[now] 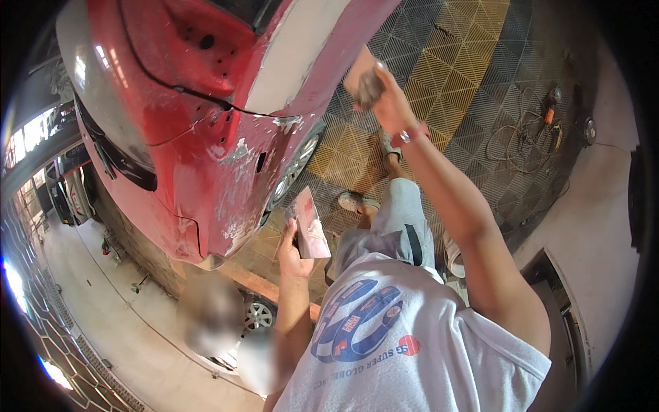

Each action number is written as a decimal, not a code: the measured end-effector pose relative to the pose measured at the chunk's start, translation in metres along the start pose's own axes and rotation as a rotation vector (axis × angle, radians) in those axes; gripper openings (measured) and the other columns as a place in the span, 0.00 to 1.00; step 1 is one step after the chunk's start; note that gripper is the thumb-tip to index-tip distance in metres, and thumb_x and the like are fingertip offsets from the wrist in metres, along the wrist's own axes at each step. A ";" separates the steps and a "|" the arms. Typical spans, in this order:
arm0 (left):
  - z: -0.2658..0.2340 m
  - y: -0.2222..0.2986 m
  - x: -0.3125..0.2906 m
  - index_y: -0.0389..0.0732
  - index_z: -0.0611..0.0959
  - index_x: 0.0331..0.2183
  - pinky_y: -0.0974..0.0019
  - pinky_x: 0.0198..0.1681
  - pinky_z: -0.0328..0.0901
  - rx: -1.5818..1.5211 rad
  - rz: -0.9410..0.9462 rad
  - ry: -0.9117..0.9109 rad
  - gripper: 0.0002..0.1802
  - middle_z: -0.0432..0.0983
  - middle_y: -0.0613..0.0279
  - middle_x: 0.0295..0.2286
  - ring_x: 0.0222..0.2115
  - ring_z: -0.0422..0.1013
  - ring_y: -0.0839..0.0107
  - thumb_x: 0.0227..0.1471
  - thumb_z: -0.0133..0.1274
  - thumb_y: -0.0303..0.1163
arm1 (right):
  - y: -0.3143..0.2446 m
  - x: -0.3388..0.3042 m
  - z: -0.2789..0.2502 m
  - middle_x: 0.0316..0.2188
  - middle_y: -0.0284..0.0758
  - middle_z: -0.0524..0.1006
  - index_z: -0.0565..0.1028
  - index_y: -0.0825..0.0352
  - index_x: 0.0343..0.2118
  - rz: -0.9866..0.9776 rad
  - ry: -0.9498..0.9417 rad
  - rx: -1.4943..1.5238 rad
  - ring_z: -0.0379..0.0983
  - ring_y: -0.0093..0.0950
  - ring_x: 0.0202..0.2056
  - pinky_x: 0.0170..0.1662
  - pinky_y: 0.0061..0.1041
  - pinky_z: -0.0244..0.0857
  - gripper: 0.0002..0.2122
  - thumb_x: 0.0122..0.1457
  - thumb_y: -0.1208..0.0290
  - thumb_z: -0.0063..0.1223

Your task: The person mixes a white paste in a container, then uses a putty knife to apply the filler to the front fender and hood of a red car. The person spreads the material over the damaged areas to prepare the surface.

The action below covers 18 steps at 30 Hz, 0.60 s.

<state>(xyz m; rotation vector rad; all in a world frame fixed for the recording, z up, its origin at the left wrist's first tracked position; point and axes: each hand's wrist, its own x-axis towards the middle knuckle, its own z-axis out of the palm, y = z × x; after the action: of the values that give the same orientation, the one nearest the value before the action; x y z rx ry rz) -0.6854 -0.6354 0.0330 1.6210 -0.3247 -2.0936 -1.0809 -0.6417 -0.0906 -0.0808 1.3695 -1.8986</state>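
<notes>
A mixing board [310, 230] smeared with pinkish-white filler paste is gripped in my left hand [293, 257], close to the car's rear corner. My right hand [391, 103], with a red band at the wrist, reaches out to the car's side. Its fingers are closed on a flat, peach-coloured piece [358, 69] that looks like a spreader, partly blurred. The red car body [185, 130] has a long pale filled patch [292, 58] along its side. Rough, scraped paint and whitish marks [240, 154] lie around the corner.
The car's wheel [296, 168] shows beneath the side panel. Black and yellow floor tiles [439, 69] spread under my feet. A coiled cord [515, 147] and an orange-marked tool [549, 115] lie at right by the wall. Another person, blurred, is at lower left near a white vehicle.
</notes>
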 end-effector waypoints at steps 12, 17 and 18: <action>0.050 -0.020 -0.009 0.38 0.73 0.63 0.57 0.54 0.72 0.174 0.012 0.195 0.25 0.78 0.59 0.52 0.50 0.77 0.65 0.75 0.48 0.44 | 0.087 0.057 0.032 0.65 0.40 0.71 0.83 0.54 0.56 -0.925 -0.223 -0.807 0.64 0.45 0.70 0.70 0.59 0.58 0.26 0.52 0.65 0.76; 0.060 -0.019 -0.010 0.37 0.73 0.64 0.57 0.57 0.70 0.136 0.018 0.230 0.26 0.77 0.59 0.53 0.52 0.76 0.65 0.75 0.48 0.43 | 0.117 0.032 0.040 0.65 0.37 0.71 0.83 0.50 0.55 -0.800 -0.284 -1.027 0.61 0.43 0.72 0.73 0.64 0.48 0.24 0.53 0.63 0.75; 0.059 -0.018 -0.011 0.37 0.73 0.64 0.57 0.58 0.69 0.135 0.019 0.215 0.26 0.77 0.59 0.53 0.53 0.75 0.64 0.75 0.48 0.43 | 0.115 0.028 0.036 0.65 0.37 0.71 0.83 0.50 0.55 -0.773 -0.321 -1.116 0.61 0.43 0.72 0.73 0.64 0.48 0.24 0.53 0.62 0.75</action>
<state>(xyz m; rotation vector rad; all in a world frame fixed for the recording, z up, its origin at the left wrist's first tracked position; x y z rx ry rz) -0.7439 -0.6198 0.0500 1.8944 -0.4137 -1.8966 -1.0203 -0.7002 -0.1815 -1.5604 2.1560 -1.2724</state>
